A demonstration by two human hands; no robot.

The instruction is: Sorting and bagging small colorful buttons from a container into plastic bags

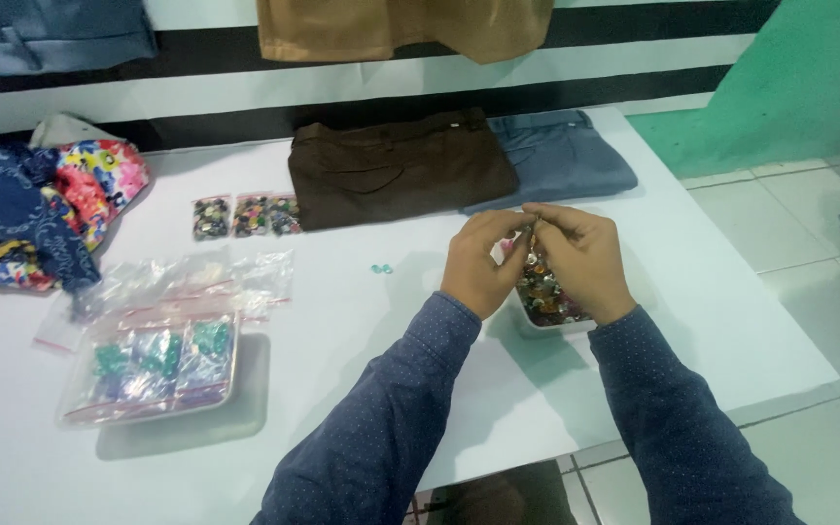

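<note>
Above the bead tray point(535, 321), both hands' fingers point(527, 226) pinch something tiny.

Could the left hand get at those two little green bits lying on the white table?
Probably yes: the two green bits lie bare on the table just beside the left hand, nothing between, though both hands now pinch something small.

A small garment or tailoring workshop, seen from above a white work table point(342, 408). Folded brown trousers point(399, 165) and folded grey-blue trousers point(561, 156) lie side by side at the table's far edge, with a tan garment point(401, 27) hanging on the striped wall behind. A heap of bright floral printed fabric point(46, 209) sits at the left. 3 small clear bags of mixed buttons point(247, 215) and clear zip bags of green trimmings point(157, 362) lie on the table.
</note>
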